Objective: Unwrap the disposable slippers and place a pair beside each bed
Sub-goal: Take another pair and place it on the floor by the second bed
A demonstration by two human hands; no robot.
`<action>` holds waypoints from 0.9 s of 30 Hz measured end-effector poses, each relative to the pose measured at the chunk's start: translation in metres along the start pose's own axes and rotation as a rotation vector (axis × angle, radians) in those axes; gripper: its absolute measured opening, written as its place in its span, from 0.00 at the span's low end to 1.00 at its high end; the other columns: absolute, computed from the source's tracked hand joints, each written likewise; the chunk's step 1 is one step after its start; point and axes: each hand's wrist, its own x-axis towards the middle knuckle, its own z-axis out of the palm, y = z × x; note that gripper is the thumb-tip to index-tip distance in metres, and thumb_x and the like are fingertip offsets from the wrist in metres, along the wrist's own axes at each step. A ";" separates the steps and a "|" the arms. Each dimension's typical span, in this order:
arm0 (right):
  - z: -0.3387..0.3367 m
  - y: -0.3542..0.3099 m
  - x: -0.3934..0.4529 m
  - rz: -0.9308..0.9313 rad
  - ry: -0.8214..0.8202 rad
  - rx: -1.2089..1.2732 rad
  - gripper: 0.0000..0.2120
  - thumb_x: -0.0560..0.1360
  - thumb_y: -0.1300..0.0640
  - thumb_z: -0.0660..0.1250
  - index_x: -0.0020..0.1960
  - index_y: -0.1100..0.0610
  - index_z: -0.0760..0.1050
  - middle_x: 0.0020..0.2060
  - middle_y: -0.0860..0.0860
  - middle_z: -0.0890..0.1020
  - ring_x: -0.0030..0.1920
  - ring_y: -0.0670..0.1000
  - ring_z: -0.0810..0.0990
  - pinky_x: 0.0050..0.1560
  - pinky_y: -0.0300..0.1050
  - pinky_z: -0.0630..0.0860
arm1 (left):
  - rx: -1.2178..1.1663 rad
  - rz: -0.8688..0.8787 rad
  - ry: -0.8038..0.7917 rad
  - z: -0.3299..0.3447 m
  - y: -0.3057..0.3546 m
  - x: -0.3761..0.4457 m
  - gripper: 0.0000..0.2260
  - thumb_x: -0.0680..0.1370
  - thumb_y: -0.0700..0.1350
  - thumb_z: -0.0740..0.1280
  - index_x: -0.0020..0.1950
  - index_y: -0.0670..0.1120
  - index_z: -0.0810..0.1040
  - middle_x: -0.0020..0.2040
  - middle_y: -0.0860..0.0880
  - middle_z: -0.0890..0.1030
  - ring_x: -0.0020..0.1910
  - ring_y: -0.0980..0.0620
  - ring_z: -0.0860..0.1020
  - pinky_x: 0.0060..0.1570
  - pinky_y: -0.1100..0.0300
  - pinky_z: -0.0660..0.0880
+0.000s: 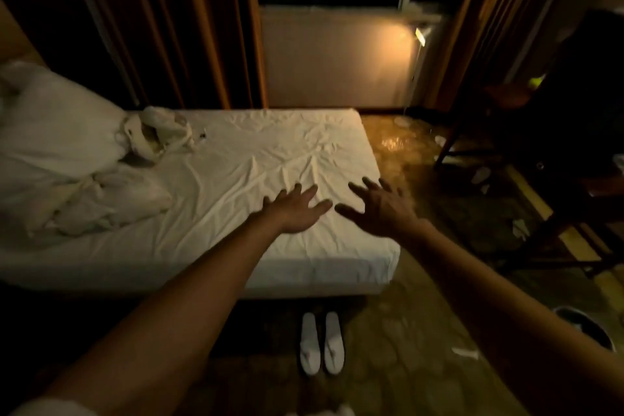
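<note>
A pair of white disposable slippers (322, 343) lies side by side on the carpet, just in front of the near edge of the bed (236, 152). The bed has a wrinkled white sheet. My left hand (297, 209) is stretched out over the sheet near the bed's foot corner, fingers spread, holding nothing. My right hand (381, 206) hovers beside it over the same corner, fingers apart and empty. A crumpled pale wrapper or bag (158, 135) lies on the sheet farther back, near the pillow.
A white pillow and bunched bedding (67, 159) fill the bed's left end. Dark curtains hang behind. A dark chair and table (540, 145) stand at right, with paper scraps (520, 228) on the patterned carpet. A bin (587, 328) sits at lower right.
</note>
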 end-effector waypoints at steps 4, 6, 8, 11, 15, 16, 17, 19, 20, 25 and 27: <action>0.038 0.001 -0.019 0.014 -0.088 0.021 0.41 0.75 0.24 0.49 0.82 0.44 0.55 0.82 0.51 0.56 0.82 0.61 0.52 0.78 0.68 0.53 | -0.004 -0.020 -0.052 0.041 -0.003 -0.008 0.35 0.78 0.73 0.47 0.82 0.61 0.47 0.84 0.51 0.46 0.82 0.41 0.48 0.77 0.36 0.44; 0.059 0.002 -0.032 0.016 -0.133 0.030 0.40 0.76 0.25 0.49 0.82 0.44 0.55 0.82 0.52 0.56 0.82 0.61 0.52 0.78 0.68 0.53 | -0.011 -0.024 -0.077 0.067 -0.007 -0.010 0.34 0.78 0.72 0.47 0.82 0.61 0.47 0.84 0.51 0.47 0.82 0.41 0.48 0.77 0.35 0.43; 0.079 0.003 -0.044 0.023 -0.182 0.044 0.39 0.76 0.25 0.50 0.82 0.44 0.55 0.83 0.51 0.55 0.82 0.60 0.52 0.77 0.68 0.52 | -0.021 -0.025 -0.116 0.089 -0.010 -0.015 0.34 0.79 0.72 0.47 0.82 0.61 0.48 0.84 0.50 0.47 0.82 0.41 0.47 0.77 0.35 0.42; 0.100 0.006 -0.055 0.030 -0.230 0.048 0.40 0.76 0.25 0.49 0.82 0.44 0.55 0.83 0.51 0.56 0.82 0.60 0.52 0.77 0.68 0.53 | -0.015 -0.026 -0.152 0.106 -0.015 -0.020 0.34 0.78 0.72 0.47 0.82 0.60 0.48 0.84 0.50 0.47 0.82 0.41 0.47 0.76 0.35 0.42; 0.108 0.007 -0.063 0.024 -0.258 0.062 0.40 0.76 0.25 0.50 0.82 0.45 0.56 0.82 0.51 0.56 0.82 0.60 0.52 0.77 0.68 0.53 | 0.001 -0.019 -0.174 0.117 -0.018 -0.027 0.35 0.78 0.72 0.46 0.82 0.59 0.49 0.84 0.49 0.48 0.82 0.41 0.48 0.76 0.34 0.42; 0.108 0.006 -0.064 0.024 -0.257 0.064 0.40 0.76 0.25 0.50 0.82 0.45 0.56 0.82 0.51 0.56 0.82 0.60 0.52 0.77 0.68 0.54 | -0.002 -0.018 -0.174 0.119 -0.018 -0.028 0.35 0.78 0.72 0.46 0.82 0.59 0.49 0.84 0.49 0.48 0.82 0.40 0.48 0.76 0.33 0.42; 0.107 0.006 -0.064 0.022 -0.251 0.063 0.40 0.76 0.25 0.50 0.82 0.45 0.56 0.82 0.51 0.56 0.82 0.60 0.52 0.77 0.68 0.54 | -0.003 -0.015 -0.169 0.119 -0.017 -0.029 0.35 0.78 0.72 0.46 0.82 0.59 0.49 0.84 0.49 0.48 0.82 0.41 0.48 0.76 0.33 0.42; 0.104 0.005 -0.065 0.019 -0.231 0.057 0.39 0.77 0.26 0.50 0.82 0.46 0.56 0.82 0.51 0.58 0.82 0.61 0.53 0.78 0.68 0.53 | -0.006 -0.014 -0.157 0.118 -0.016 -0.031 0.35 0.78 0.72 0.45 0.82 0.59 0.49 0.84 0.49 0.48 0.82 0.41 0.48 0.76 0.33 0.42; 0.103 0.004 -0.065 0.021 -0.221 0.063 0.39 0.77 0.26 0.50 0.82 0.46 0.56 0.82 0.51 0.58 0.82 0.61 0.53 0.78 0.68 0.53 | -0.005 -0.013 -0.152 0.116 -0.015 -0.033 0.35 0.78 0.72 0.45 0.82 0.60 0.49 0.84 0.50 0.48 0.82 0.41 0.47 0.76 0.33 0.41; 0.094 0.007 -0.063 0.051 -0.177 0.066 0.39 0.77 0.26 0.48 0.82 0.45 0.56 0.82 0.52 0.58 0.82 0.62 0.52 0.78 0.68 0.52 | 0.026 0.030 -0.122 0.101 -0.003 -0.024 0.33 0.79 0.71 0.45 0.82 0.61 0.47 0.84 0.51 0.47 0.82 0.42 0.44 0.75 0.33 0.36; 0.086 0.016 -0.059 0.089 -0.133 0.045 0.39 0.77 0.25 0.46 0.81 0.45 0.56 0.82 0.52 0.58 0.81 0.62 0.53 0.78 0.69 0.52 | 0.030 0.077 -0.107 0.093 0.010 -0.011 0.33 0.79 0.71 0.46 0.82 0.62 0.47 0.84 0.51 0.47 0.82 0.42 0.43 0.75 0.33 0.37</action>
